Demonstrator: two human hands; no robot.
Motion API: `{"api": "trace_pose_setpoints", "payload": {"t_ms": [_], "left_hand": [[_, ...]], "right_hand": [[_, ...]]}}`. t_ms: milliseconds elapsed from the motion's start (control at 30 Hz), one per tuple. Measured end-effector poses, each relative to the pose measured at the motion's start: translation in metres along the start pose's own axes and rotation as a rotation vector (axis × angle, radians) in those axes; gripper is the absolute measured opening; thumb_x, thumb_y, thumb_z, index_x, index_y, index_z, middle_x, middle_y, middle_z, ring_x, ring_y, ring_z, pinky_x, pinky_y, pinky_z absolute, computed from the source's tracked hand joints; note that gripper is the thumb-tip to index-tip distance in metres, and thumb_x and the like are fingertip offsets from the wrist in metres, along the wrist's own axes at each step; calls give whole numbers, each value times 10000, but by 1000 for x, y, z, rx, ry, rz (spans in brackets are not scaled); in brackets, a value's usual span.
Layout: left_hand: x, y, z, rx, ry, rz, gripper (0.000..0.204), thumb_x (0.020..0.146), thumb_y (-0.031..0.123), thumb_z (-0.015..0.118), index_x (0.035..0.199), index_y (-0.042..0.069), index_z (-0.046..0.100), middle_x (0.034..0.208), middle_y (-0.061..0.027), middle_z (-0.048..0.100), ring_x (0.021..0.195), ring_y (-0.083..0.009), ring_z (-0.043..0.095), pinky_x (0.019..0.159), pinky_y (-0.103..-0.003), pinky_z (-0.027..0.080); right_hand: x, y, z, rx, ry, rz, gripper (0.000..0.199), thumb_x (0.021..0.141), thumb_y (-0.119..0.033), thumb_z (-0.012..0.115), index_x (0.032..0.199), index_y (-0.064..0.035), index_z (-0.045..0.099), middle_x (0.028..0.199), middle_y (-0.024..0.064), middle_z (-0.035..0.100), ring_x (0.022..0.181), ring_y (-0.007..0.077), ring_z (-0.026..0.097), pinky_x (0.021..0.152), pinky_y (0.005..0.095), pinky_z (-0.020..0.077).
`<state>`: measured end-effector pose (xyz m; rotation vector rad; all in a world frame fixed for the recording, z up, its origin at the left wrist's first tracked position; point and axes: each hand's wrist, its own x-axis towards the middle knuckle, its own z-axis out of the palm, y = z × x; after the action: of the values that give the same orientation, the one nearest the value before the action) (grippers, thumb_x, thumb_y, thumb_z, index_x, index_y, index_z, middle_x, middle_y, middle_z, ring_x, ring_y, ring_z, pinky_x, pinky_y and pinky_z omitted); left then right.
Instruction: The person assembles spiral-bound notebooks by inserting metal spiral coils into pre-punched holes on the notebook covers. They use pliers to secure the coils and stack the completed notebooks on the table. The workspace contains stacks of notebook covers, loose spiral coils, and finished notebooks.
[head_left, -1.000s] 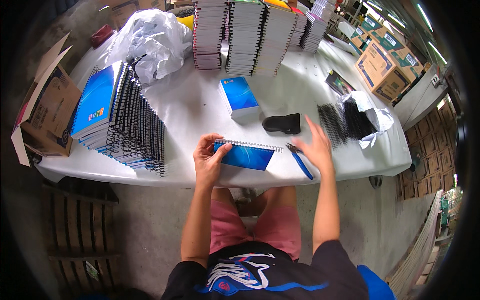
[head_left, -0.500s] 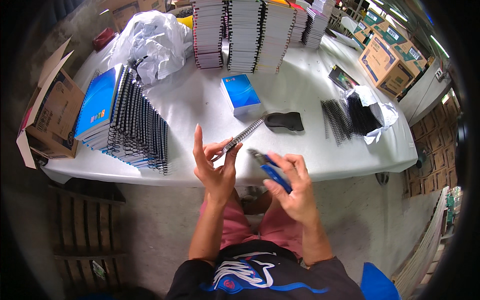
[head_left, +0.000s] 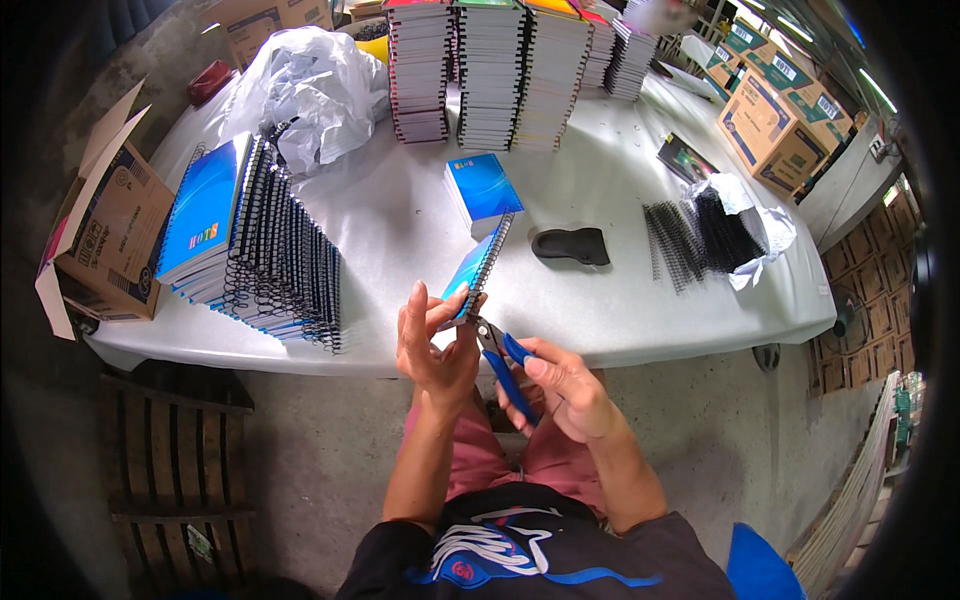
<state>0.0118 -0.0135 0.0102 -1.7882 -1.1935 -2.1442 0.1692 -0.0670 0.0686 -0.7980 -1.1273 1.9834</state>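
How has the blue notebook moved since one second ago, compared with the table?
Yes. The blue notebook lay flat at the table front edge; now the left hand holds it raised on edge, with the pliers at its spiral.

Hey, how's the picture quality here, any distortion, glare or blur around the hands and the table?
Head view: fisheye bends the white table edge, with a dark rim at the corners; even daylight, soft shadows; left hand, notebook and right hand with blue pliers look sharp; far stacks slightly blurred.
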Motion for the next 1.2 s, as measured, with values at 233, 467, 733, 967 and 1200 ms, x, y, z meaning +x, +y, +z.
{"api": "trace_pose_setpoints", "payload": {"t_ms": [233, 467, 733, 967, 1200], "left_hand": [[13, 5, 5, -187, 169, -295, 670, 716, 0, 766, 1273, 23, 394, 824, -53, 578, 736, -95, 544, 666, -188, 440], [23, 6, -6, -378, 140, -670, 232, 920, 169, 571, 1083, 6, 587, 977, -32, 561, 754, -50, 508, 684, -176, 438], [56, 43, -36, -513, 66, -480, 331, 913, 108, 555, 1215, -16, 502, 1086, -141, 588, 1013, -162, 563, 851, -272, 454], [124, 57, -105, 116, 204, 106, 391, 746, -57, 697, 1100, -31, 533, 973, -158, 647, 866, -209, 626, 727, -299, 494], [176, 30, -169, 189, 394, -70, 446, 891, 277, 592, 1272, 70, 486, 1138, -119, 599, 1121, -186, 515, 981, -341, 360]], "right_hand": [[8, 5, -22, -973, 507, -352, 460, 891, -354, 555, 1254, -75, 514, 1038, 158, 529, 975, 275, 530, 880, 344, 409], [12, 22, -100, -1704, 1000, -44, 523, 869, -442, 539, 1319, -189, 450, 1281, 133, 439, 1234, 316, 381, 1005, 638, 182], [62, -1, -13, 171, 236, -577, 476, 870, -80, 603, 1300, -43, 401, 1162, 86, 567, 974, 163, 600, 814, 300, 526], [106, -88, 80, -56, 40, -716, 463, 890, 20, 510, 1325, -94, 398, 1069, 107, 576, 845, 128, 599, 680, 232, 527], [197, -172, 140, 69, -146, -767, 473, 909, -84, 415, 1375, -74, 335, 902, 77, 553, 732, 103, 507, 670, 235, 435]]}}
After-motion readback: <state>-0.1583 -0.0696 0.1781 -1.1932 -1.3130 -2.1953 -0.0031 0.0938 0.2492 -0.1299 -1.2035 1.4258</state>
